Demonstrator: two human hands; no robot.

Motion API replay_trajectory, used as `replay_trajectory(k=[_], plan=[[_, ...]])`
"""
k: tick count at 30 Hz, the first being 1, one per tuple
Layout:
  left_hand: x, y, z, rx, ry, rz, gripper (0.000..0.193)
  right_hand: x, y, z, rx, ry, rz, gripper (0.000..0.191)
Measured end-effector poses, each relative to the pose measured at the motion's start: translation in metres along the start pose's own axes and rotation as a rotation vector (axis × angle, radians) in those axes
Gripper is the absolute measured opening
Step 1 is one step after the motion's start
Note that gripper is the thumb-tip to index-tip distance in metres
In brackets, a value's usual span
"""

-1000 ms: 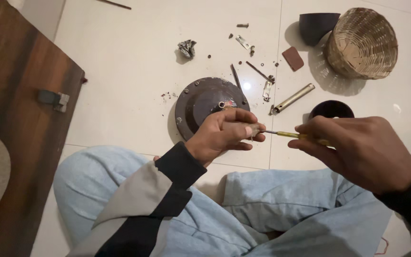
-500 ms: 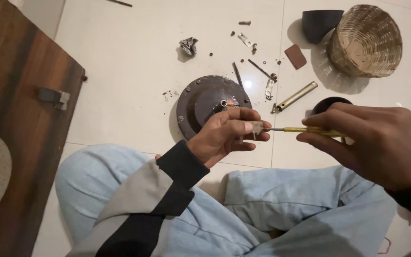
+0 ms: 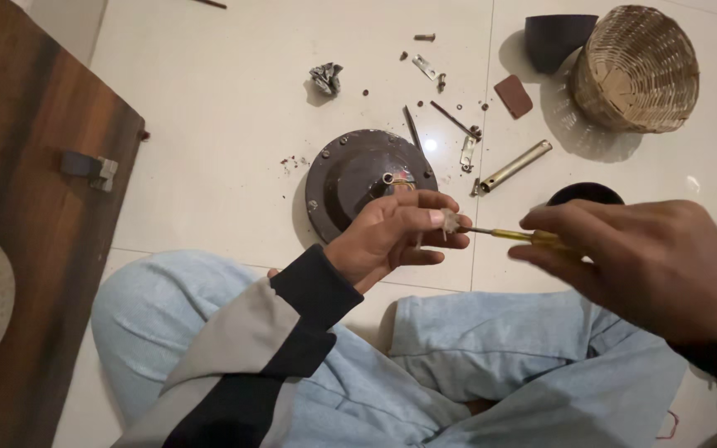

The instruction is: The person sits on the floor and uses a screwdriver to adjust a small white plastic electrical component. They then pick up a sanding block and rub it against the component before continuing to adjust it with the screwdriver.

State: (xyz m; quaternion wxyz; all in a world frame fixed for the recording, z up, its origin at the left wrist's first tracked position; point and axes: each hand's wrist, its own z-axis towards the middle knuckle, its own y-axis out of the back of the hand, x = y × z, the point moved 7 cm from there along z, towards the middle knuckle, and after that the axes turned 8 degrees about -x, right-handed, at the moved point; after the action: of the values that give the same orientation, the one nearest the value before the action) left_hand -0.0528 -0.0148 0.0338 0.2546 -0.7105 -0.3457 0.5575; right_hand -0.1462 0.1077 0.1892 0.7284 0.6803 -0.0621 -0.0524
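So you've got your left hand [image 3: 392, 236] pinched shut around a small pale part [image 3: 450, 221], holding it up off the floor at fingertip level so the tip of the yellow-handled screwdriver [image 3: 518, 236] can meet it head on. Your right hand [image 3: 653, 265] is closed around the screwdriver's handle, coming in from the side, so the shaft runs roughly level between the two hands. They stay apart, joined only by the tool. Hard to tell what the pale part actually is; it's tiny and half hidden by your fingers.

Right behind your left hand, the round dark metal housing [image 3: 350, 178] sits flat on the tiled floor [image 3: 209, 124], wires poking out of its centre. Loose screws, a bracket and a metal tube [image 3: 514, 165] are scattered just past it, with a woven basket [image 3: 636, 70] and a dark bowl [image 3: 556, 37] further back. A wooden board [image 3: 35, 207] lies off to your left. Nothing blocks the screwdriver's line, though your own knees crowd the space underneath.
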Motion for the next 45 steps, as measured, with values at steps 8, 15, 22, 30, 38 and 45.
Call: replay_trajectory(k=[8, 15, 22, 30, 38, 45], plan=[[0.003, 0.003, 0.001, -0.031, 0.024, 0.01, 0.034, 0.001, 0.0, -0.004, -0.058, 0.167, -0.007, 0.031], [0.007, 0.009, 0.003, -0.055, 0.022, 0.019, 0.033, -0.006, -0.017, 0.001, 0.143, -0.027, -0.067, 0.031], [0.007, 0.008, 0.003, -0.055, 0.006, 0.019, 0.033, -0.013, -0.017, -0.004, 0.056, -0.188, 0.177, 0.04], [0.004, 0.009, 0.003, -0.103, -0.006, 0.055, 0.031, -0.003, -0.01, 0.006, 0.011, -0.012, 0.084, 0.034], [0.009, 0.012, 0.004, -0.088, 0.014, 0.091, 0.029, -0.021, -0.037, -0.001, 0.293, -0.436, 0.306, 0.028], [0.012, 0.009, 0.005, -0.08, 0.035, 0.007, 0.029, -0.007, -0.019, 0.001, 0.018, -0.108, 0.253, 0.032]])
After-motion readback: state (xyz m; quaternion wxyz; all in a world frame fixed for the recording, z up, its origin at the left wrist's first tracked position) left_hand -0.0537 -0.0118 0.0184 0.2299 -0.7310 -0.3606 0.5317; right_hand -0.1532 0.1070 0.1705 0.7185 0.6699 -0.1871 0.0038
